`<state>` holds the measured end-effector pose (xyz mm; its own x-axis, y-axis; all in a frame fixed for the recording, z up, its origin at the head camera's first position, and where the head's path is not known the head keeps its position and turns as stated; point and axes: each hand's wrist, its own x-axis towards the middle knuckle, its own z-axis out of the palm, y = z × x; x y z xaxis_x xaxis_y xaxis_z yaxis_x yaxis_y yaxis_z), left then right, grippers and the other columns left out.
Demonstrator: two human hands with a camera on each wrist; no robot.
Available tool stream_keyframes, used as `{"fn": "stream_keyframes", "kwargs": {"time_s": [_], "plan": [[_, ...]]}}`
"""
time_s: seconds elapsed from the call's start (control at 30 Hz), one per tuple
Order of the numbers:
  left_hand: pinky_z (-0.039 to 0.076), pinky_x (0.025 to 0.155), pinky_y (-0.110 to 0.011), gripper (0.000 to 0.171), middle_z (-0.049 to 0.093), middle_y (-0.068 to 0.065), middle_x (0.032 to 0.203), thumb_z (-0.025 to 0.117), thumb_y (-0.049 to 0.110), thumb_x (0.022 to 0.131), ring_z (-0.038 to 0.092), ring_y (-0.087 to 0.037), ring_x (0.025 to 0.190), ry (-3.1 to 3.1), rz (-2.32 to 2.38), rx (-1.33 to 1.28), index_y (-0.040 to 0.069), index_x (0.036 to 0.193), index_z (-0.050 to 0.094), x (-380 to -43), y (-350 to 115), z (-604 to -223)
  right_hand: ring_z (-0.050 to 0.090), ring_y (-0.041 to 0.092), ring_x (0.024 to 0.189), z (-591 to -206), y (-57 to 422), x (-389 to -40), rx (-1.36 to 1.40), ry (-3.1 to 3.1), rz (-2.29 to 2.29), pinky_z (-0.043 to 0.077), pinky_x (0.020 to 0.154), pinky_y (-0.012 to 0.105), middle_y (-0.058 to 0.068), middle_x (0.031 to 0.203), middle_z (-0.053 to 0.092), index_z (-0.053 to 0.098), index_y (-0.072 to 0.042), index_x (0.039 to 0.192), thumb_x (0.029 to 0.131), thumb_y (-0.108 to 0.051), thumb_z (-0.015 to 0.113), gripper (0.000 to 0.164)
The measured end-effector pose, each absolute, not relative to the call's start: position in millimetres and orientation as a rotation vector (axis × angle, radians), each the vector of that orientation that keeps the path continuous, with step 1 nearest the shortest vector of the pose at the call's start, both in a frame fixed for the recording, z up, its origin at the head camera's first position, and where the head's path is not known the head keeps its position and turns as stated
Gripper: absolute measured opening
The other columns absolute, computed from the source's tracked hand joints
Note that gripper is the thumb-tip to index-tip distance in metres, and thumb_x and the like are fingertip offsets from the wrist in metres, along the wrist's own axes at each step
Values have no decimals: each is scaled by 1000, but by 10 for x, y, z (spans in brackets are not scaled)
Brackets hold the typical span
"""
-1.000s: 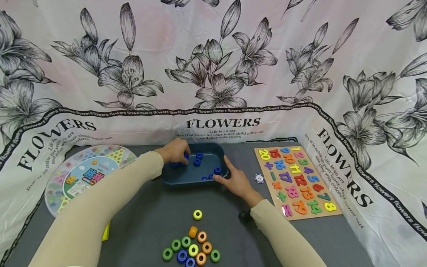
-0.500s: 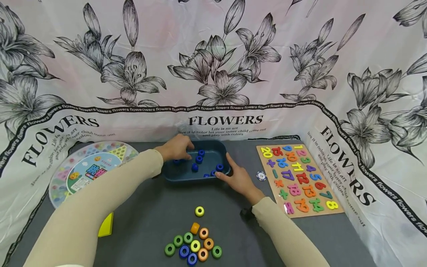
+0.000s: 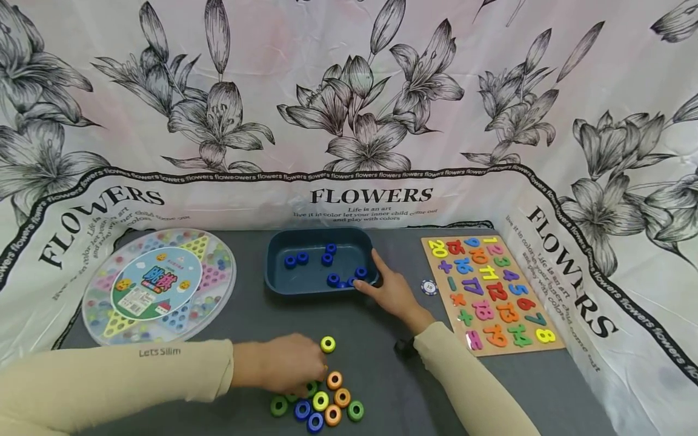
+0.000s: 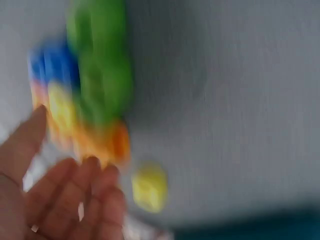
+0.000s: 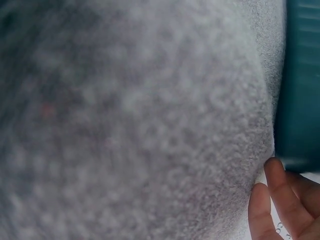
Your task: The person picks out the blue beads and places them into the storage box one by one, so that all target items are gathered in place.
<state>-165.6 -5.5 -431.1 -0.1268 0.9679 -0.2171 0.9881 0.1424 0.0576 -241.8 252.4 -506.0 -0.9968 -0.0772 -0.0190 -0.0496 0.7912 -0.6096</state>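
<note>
My right hand [image 3: 397, 297] grips the right end of the dark blue tray [image 3: 283, 284], its thumb over the rim and its fingers along the outside. Several blue beads [image 3: 327, 260] lie scattered inside. Over the near group of ring-shaped beads hovers my left hand [image 3: 286, 365]; the left wrist view, blurred, has its fingers loosely bent with nothing held between them. That group includes green beads [image 3: 355, 411], orange beads [image 3: 342, 398], blue beads [image 3: 302, 410] and a yellow bead [image 3: 320, 401]. Another yellow bead [image 3: 328, 344] sits just beyond the hand. The hand covers part of the group.
To the left lies a round board game [image 3: 158, 284] with a star pattern. A wooden number board [image 3: 493, 297] is at the right, with a poker chip [image 3: 429, 287] beside it. Flower-printed cloth [image 3: 360, 200] rises behind the tray.
My left hand let go of a blue bead in the tray, then came out and moved toward me to the bead group. That blue bead shifted right. My right hand stays on the tray.
</note>
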Motion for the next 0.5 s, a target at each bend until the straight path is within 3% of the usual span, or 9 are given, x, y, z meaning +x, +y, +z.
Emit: {"fn": "stream_keyframes", "kwargs": {"time_s": [0.1, 0.2, 0.37, 0.5], "plan": [[40, 55, -16, 19, 60, 15, 77, 78, 37, 71, 51, 3, 64, 2174, -186, 1933, 27, 82, 67, -1455, -140, -4473, 55, 31, 117, -5053, 2532, -2408, -76, 2910, -1010, 44, 95, 48, 17, 141, 44, 12, -33, 149, 73, -74, 53, 96], [40, 59, -16, 23, 59, 15, 83, 79, 38, 69, 51, 2, 70, 2206, -162, 1941, 28, 86, 68, -1364, -183, -4576, 53, 31, 119, -5055, 2536, -2406, -72, 2901, -1011, 43, 97, 49, 16, 143, 42, 11, -33, 149, 73, -75, 53, 96], [39, 61, -17, 26, 56, 13, 92, 80, 38, 67, 50, 0, 79, 2226, -120, 1987, 29, 88, 68, -1313, -194, -4659, 58, 27, 108, -5065, 2533, -2414, -84, 2912, -1003, 46, 92, 46, 16, 139, 47, 11, -33, 149, 73, -75, 53, 96], [34, 57, -17, 6, 56, 13, 91, 71, 33, 79, 50, 0, 76, 2239, -229, 2139, 32, 84, 67, -1238, -185, -4724, 59, 23, 94, -5067, 2521, -2423, -99, 2922, -993, 47, 85, 42, 18, 129, 56, 12, -31, 149, 74, -74, 53, 96]]}}
